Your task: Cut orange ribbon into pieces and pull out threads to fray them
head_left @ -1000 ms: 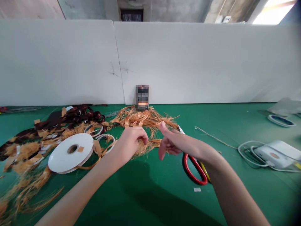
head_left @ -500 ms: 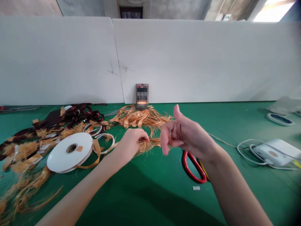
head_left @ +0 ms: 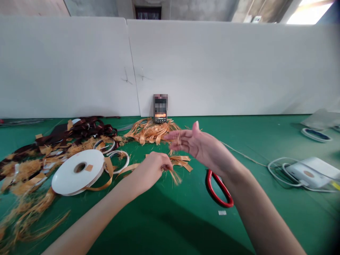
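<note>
Grey-white partition panels (head_left: 66, 63) line the back of a green-topped counter (head_left: 247, 226), and out front the left hand (head_left: 151, 170) is pinched shut on a thin tuft of frayed orange fibre (head_left: 174, 176), fingertips tight so the strands dangle free of the pile. The right hand (head_left: 198, 143) is wide open, fingers spread, gripping nothing, hovering above loose orange strips (head_left: 182, 162) just ahead of a heap of shredded orange ribbon (head_left: 151, 132). A white ribbon spool (head_left: 66, 180) sits to the left and red-handled scissors (head_left: 212, 187) lie to the right, seemingly parked within reach yet outside the hands' path, with green counter running toward the near edge below the wrists.
</note>
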### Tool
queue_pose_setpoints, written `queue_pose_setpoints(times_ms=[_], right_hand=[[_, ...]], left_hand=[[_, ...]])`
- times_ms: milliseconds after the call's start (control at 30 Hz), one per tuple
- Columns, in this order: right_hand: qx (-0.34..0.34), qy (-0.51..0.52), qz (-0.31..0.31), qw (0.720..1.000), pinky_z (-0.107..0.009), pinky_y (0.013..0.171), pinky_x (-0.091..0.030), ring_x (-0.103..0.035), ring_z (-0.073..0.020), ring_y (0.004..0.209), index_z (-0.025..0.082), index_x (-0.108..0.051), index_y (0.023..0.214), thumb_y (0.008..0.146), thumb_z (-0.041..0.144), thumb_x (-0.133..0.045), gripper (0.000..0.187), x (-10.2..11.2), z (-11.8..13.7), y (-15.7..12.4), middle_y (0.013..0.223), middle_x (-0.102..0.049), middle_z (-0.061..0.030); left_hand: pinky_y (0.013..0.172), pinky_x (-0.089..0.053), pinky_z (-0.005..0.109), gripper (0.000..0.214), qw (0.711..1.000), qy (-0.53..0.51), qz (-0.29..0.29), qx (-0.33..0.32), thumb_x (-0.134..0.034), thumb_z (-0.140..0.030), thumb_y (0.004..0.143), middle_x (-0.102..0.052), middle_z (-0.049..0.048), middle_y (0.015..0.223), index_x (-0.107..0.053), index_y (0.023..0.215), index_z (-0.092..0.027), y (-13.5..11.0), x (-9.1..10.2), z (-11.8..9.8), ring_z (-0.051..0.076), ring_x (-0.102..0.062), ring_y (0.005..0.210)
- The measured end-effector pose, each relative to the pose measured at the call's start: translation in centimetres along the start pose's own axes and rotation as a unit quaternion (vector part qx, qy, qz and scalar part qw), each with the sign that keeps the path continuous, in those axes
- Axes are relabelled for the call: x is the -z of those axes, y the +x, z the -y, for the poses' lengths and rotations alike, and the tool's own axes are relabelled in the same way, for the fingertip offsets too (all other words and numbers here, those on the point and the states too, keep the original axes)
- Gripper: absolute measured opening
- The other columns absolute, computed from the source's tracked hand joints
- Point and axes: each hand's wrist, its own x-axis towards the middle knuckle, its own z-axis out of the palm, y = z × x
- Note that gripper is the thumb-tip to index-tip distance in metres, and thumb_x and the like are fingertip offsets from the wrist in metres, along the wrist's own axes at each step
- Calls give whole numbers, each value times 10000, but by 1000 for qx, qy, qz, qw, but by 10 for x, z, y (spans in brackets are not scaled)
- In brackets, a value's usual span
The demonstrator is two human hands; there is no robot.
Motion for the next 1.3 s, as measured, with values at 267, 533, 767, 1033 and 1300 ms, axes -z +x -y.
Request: queue_pose_setpoints(times_ms=[267,533,767,1033,1300], right_hand=[[-218,-137,172,951,-275,480,-337,-377,-97,438,112,-663,622,841,752,-64,903,4,7,-9,650,-665,-143],[-34,-88,-79,992,-447,1074,-347,-472,-292,1265,154,-523,1296,865,687,-347,708,-9,-10,2,1302,-563,-147],[62,204,44,976,-268,662,-513,-550,-105,572,179,-694,899,926,639,-104,749,4,18,-11,981,-722,-96],[-193,-183,124,956,-293,501,-366,-432,-132,478,151,-671,598,842,750,-227,785,0,6,-11,488,-519,-51],[22,-47,-35,998,-373,889,-454,-584,-217,996,216,-610,1119,896,626,-375,523,-15,-3,-4,1076,-639,-86]], left_hand=[[692,-478,251,455,998,-6,-57,-6,-336,102,582,-692,25,798,-679,724,-162,4,14,16,134,-623,726],[653,-479,227,414,997,-50,-51,-1,-344,76,622,-681,28,806,-660,754,-157,6,13,10,120,-615,708],[677,-475,237,385,998,-30,-50,14,-372,70,664,-694,28,794,-666,744,-165,6,12,14,130,-628,736],[694,-469,247,439,997,-59,-51,2,-338,76,593,-684,10,775,-680,701,-177,4,22,7,130,-623,739],[680,-490,252,397,997,-77,-11,-5,-375,50,643,-708,26,755,-701,743,-154,8,8,13,140,-643,700]])
